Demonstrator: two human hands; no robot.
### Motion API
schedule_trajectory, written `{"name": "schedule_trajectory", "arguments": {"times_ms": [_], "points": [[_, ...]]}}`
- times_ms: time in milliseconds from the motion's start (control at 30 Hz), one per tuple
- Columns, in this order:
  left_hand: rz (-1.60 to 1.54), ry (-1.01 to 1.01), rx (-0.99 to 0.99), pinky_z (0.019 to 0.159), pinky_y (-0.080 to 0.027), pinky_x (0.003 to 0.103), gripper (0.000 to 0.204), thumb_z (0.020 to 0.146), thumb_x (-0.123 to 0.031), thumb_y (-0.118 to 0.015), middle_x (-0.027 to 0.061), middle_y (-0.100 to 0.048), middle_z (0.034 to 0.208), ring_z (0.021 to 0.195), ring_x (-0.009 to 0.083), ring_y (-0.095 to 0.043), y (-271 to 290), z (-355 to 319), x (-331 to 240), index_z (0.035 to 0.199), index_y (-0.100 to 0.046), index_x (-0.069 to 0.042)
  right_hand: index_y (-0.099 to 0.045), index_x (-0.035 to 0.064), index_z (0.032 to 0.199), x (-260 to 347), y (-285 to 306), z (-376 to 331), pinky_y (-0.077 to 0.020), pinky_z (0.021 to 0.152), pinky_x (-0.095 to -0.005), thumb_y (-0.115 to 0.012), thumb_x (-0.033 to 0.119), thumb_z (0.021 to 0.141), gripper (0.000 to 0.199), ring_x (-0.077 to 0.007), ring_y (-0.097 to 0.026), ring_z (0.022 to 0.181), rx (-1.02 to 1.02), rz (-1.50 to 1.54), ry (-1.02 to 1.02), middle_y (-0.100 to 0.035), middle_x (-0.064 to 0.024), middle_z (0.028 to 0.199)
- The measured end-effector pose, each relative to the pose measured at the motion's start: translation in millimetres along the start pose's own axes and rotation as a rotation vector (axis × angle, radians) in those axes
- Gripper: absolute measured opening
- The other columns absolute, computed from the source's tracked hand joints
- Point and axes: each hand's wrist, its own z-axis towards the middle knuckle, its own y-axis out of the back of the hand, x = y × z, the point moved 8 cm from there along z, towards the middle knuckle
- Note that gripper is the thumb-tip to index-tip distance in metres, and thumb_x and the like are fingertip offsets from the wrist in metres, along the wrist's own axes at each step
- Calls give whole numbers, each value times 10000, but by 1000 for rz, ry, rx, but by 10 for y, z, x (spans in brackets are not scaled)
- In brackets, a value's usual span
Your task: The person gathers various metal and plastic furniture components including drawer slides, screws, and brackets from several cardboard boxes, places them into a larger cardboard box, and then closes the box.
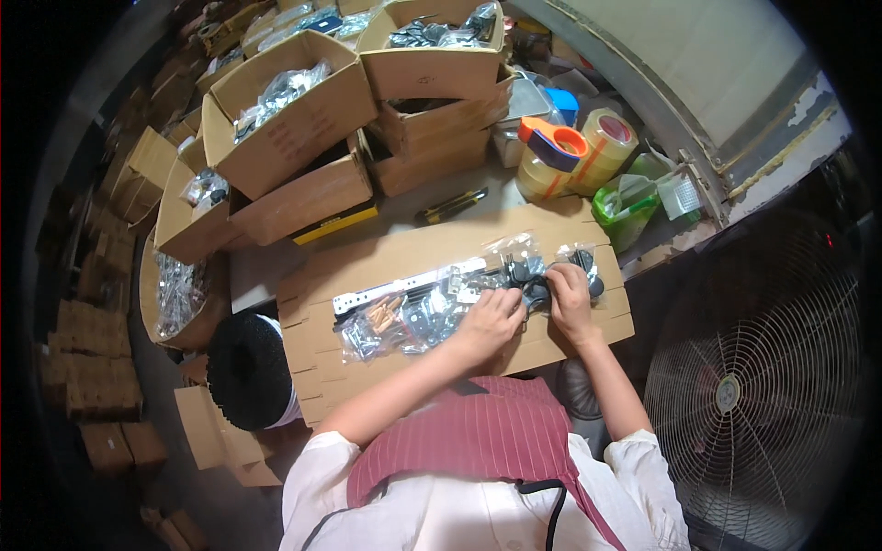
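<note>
My left hand (pixel 491 323) is closed at the edge of small dark parts near the right end of a row of hardware. Just to its right, my right hand (pixel 571 301) bends its fingers over black rounded parts (pixel 531 270); exactly what each hand grips is hidden by the fingers. Left of the hands lie clear bags of metal pieces (pixel 424 321), a bag of wooden dowels (pixel 385 316) and a long white metal rail (pixel 390 292). Another clear bag with black parts (pixel 588 271) sits beyond my right hand. All rest on a flat cardboard sheet (pixel 450 360).
Open cardboard boxes (pixel 289 138) of bagged parts are stacked behind the sheet. A yellow-black box cutter (pixel 452 207) lies before them. At the back right stand tape rolls (pixel 602 147), an orange tape dispenser (pixel 554 142) and a green container (pixel 625 211). A large fan (pixel 728 393) stands at right.
</note>
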Motion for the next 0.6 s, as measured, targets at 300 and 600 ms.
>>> {"name": "schedule_trajectory", "arguments": {"times_ms": [300, 600], "points": [[-105, -164, 0, 795, -459, 361, 287, 734, -191, -699, 89, -540, 957, 890, 258, -566, 135, 260, -14, 1000, -667, -86, -654, -2, 983, -221, 82, -5, -473, 886, -416, -633, -9, 888, 98, -355, -591, 983, -114, 194, -233, -645, -154, 1032], [-12, -44, -9, 866, -469, 378, 288, 716, -99, -704, 66, -602, 964, 927, 250, -615, 8, 372, 426, 1003, -724, -115, -661, -4, 993, -297, 89, 8, -482, 886, -392, -645, 16, 906, 90, -342, -604, 997, -144, 304, -333, -653, -147, 1029]]}}
